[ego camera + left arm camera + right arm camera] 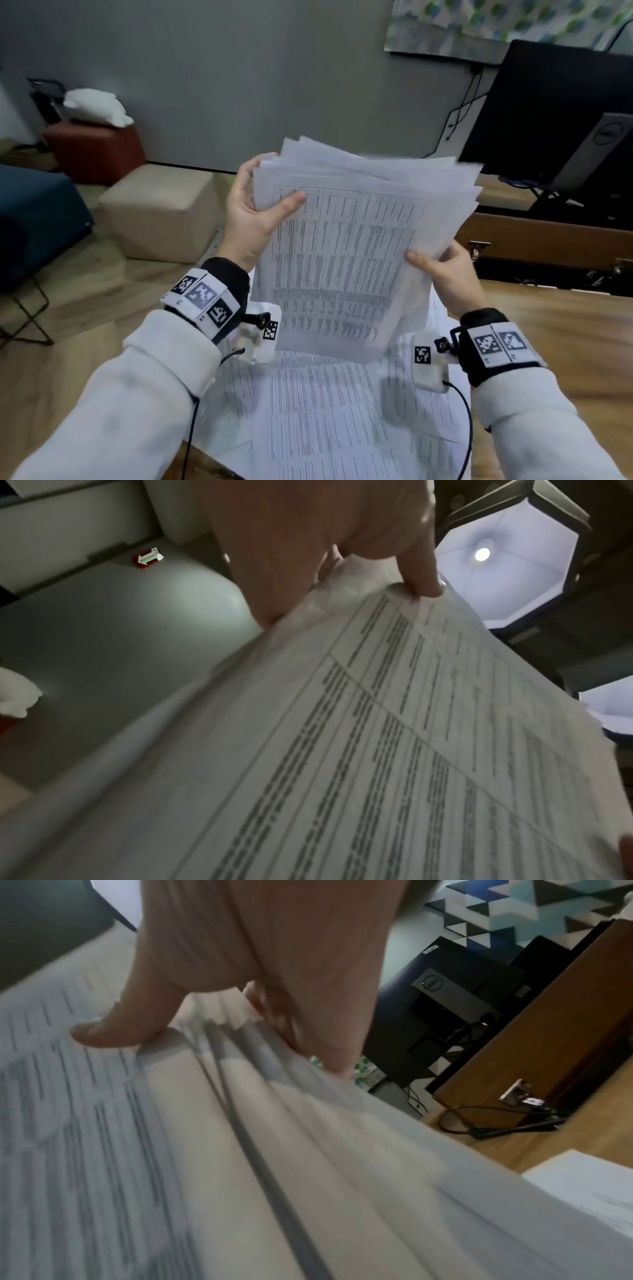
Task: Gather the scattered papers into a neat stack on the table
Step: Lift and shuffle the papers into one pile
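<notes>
A loose bundle of printed papers point(346, 246) is lifted above the table, its sheets fanned and uneven at the top. My left hand point(255, 209) grips the bundle's upper left edge, thumb on the front sheet, fingers behind. My right hand point(445, 270) pinches the right edge lower down, thumb in front. The left wrist view shows the thumb on the top sheet point(394, 723). The right wrist view shows the thumb pressing the splayed sheet edges point(240, 1123). Several more printed sheets point(335, 418) lie overlapping on the wooden table point(555, 329) under the bundle.
A black monitor point(548, 109) on a silver stand sits at the back right, with cables behind it. A beige ottoman point(161, 212), a red ottoman point(96, 150) with a white pillow and a blue seat point(34, 219) stand on the floor at left.
</notes>
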{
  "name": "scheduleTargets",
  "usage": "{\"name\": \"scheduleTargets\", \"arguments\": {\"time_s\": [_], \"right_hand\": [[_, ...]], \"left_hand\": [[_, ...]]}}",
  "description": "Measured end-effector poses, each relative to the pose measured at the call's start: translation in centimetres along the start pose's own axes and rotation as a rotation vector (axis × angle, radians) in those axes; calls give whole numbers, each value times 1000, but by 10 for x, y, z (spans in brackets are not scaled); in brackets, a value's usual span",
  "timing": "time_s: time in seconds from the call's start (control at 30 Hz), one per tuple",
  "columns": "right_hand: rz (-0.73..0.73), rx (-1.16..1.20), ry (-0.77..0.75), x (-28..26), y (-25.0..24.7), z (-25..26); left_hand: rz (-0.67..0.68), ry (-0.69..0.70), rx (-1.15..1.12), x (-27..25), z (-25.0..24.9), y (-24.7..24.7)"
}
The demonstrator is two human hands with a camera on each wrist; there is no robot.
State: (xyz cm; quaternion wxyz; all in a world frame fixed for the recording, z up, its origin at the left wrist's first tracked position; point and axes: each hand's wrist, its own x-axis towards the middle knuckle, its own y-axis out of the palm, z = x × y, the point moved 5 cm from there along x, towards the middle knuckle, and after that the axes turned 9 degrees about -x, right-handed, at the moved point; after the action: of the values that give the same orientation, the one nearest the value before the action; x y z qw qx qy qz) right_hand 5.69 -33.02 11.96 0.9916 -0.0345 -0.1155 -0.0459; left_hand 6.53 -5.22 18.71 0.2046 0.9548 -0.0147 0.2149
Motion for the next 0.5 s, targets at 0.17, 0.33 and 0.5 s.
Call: {"name": "scheduleTargets", "arguments": {"time_s": [0.17, 0.33, 0.5], "right_hand": [[36, -48, -34, -4, 13, 8], [15, -67, -153, 5, 13, 46], [2, -48, -83, 5, 16, 25]], "left_hand": [[96, 9, 71, 4, -10, 23], [-22, 96, 100, 14, -20, 23], [-124, 153, 43, 15, -20, 13]]}}
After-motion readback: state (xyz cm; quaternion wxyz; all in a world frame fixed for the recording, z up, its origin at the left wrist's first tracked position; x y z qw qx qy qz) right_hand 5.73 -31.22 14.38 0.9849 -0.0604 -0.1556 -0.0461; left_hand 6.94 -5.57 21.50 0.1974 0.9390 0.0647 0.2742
